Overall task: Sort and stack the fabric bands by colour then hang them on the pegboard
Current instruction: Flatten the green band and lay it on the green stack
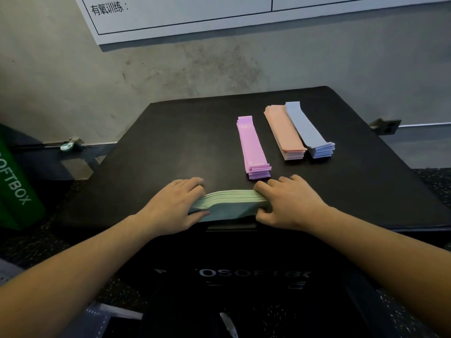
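Observation:
A stack of green fabric bands [231, 202] lies crosswise at the near edge of the black soft box [170, 147]. My left hand [174, 206] grips its left end, fingers over the top and thumb under the front. My right hand [288, 203] grips its right end the same way. Farther back lie three lengthwise stacks: purple bands [252, 147], peach bands [284, 130] and pale blue bands [307, 129], the last two touching side by side.
A grey concrete wall [195, 69] rises behind the box with a white printed board [195, 18] on it. A green soft box [14, 176] stands at the left. Wall sockets [386, 126] sit at the right, and dark speckled flooring lies below.

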The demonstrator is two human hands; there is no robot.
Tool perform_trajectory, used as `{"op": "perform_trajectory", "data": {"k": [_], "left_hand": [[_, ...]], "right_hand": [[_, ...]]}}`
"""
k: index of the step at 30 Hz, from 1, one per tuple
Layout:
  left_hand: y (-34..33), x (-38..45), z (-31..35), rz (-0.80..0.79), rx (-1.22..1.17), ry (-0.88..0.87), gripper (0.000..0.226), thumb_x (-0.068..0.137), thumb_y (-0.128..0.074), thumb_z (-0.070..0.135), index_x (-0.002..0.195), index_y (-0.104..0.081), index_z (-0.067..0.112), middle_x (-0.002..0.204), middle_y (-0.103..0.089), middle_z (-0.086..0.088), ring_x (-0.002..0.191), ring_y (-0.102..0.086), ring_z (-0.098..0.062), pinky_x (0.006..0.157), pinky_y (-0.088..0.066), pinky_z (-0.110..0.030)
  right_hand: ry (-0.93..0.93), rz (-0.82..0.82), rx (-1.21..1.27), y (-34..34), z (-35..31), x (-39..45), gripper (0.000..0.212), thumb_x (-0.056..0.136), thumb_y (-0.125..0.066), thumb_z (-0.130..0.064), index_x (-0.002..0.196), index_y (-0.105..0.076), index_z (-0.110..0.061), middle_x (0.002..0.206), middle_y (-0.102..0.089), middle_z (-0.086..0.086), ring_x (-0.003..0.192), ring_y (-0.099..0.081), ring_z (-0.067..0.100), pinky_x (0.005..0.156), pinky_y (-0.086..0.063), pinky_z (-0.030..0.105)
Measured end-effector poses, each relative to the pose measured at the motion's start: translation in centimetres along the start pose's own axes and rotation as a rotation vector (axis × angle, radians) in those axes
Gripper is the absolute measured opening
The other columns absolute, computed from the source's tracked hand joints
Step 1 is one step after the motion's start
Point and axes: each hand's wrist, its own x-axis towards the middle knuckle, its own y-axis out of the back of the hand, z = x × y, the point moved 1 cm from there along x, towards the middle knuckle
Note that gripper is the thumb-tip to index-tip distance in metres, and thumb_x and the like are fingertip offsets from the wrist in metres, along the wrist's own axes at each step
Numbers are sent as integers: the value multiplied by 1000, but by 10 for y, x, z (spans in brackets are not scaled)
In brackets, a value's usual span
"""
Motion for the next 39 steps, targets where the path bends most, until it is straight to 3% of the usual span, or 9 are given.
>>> {"op": "perform_trajectory", "data": {"k": [3,7,14,17,20,25,29,35,39], "left_hand": [[6,2,2,-115,-103,48,42,98,-40,62,121,-44,27,125,-59,6,102,-62,-18,90,-49,-36],[5,2,5,-115,-59,77,57,101,-40,58,150,-30,31,134,-60,4,114,-61,-19,97,-48,-35],[-8,3,0,-68,54,72,90,84,4,84,153,-22,32,124,-55,7,104,-63,-17,81,-54,-35],[-11,3,-4,-40,52,5,66,93,-12,76,138,-33,32,114,-54,7,93,-64,-17,70,-55,-36],[-12,-1,-6,-5,45,-61,44,95,-33,61,124,-41,29,111,-56,5,83,-65,-18,61,-54,-36],[0,-3,0,-115,-6,49,48,90,-32,62,128,-42,33,115,-56,11,96,-63,-16,72,-53,-38],[10,-5,11,-157,-93,153,37,98,-45,54,128,-42,34,123,-58,12,101,-64,-20,80,-50,-40],[52,-39,17,3,-104,323,40,98,-51,50,132,-43,33,129,-58,11,104,-66,-31,83,-50,-43],[107,-85,20,110,-74,433,46,96,-52,53,139,-41,43,132,-63,18,108,-67,-27,82,-51,-41]], "right_hand": [[17,18,7,0,0,0,54,90,-39,-67,132,-38,-34,122,-60,-2,103,-59,20,83,-47,38],[-18,-24,11,0,4,1,63,90,-38,-70,141,-29,-35,126,-59,-2,104,-61,22,78,-51,37],[-12,-22,-98,-9,8,9,79,89,-31,-81,148,-15,-32,122,-60,0,93,-65,22,60,-44,34],[78,19,-58,-9,14,7,63,92,-31,-77,136,-34,-32,115,-61,-5,91,-64,17,66,-53,35],[165,54,-64,-10,17,3,49,92,-34,-70,118,-45,-30,108,-61,-7,91,-59,16,72,-52,36],[147,-10,-44,-7,17,3,42,93,-46,-61,123,-43,-32,116,-57,-9,100,-57,17,67,-45,34],[115,-123,20,7,14,3,41,97,-45,-58,130,-41,-34,123,-59,-9,101,-59,13,75,-51,35],[38,64,104,28,-21,0,37,98,-44,-56,124,-45,-31,120,-64,-6,98,-65,23,76,-50,39],[33,214,163,66,-62,13,38,97,-46,-57,126,-46,-33,123,-64,-12,105,-65,22,73,-40,34]]}}
